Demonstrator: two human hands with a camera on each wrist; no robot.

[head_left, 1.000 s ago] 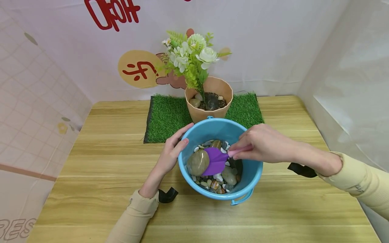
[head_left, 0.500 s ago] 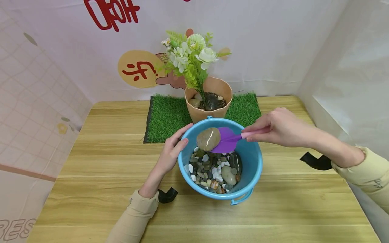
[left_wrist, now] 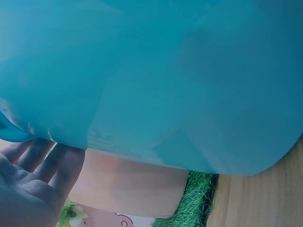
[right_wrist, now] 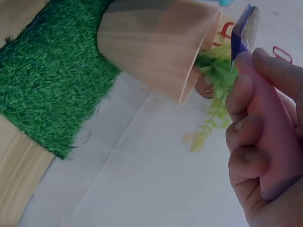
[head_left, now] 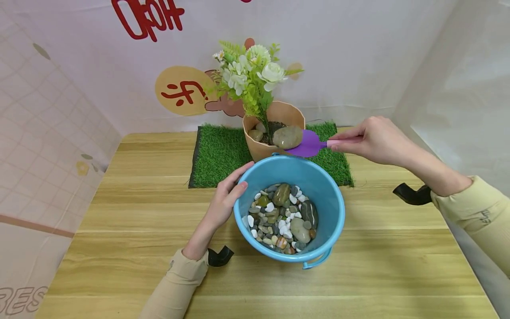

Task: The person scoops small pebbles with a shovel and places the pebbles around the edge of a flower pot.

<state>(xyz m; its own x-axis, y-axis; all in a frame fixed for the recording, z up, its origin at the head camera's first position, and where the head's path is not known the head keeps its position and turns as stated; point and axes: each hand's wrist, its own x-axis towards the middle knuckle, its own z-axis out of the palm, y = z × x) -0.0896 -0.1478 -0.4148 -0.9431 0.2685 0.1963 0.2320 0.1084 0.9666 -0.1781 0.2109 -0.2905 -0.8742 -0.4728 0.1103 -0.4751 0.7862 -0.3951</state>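
Note:
My right hand (head_left: 376, 141) grips the pink handle (right_wrist: 270, 123) of a toy shovel, its fingers curled round it. On the purple shovel blade (head_left: 311, 144) lies a large smooth grey-tan stone (head_left: 287, 137), held over the front rim of the peach flower pot (head_left: 259, 150). My left hand (head_left: 224, 200) holds the left rim of a blue bucket (head_left: 330, 208), thumb over the edge and fingers along the outer wall. Inside the bucket lie several small pebbles and larger stones (head_left: 300, 230). White artificial flowers (head_left: 272, 73) stand in the pot, beside other stones (head_left: 255, 135).
The pot stands on a green turf mat (head_left: 219, 153) at the back of the wooden table (head_left: 151, 212). Directly in front of the pot is the bucket, its handle (head_left: 318, 262) hanging at the near side. White printed cloth (head_left: 350, 57) surrounds the table.
My right hand has lifted the shovel, bearing the large stone, out of the bucket and moved it away from me to the flower pot. The left hand has stayed at the bucket rim.

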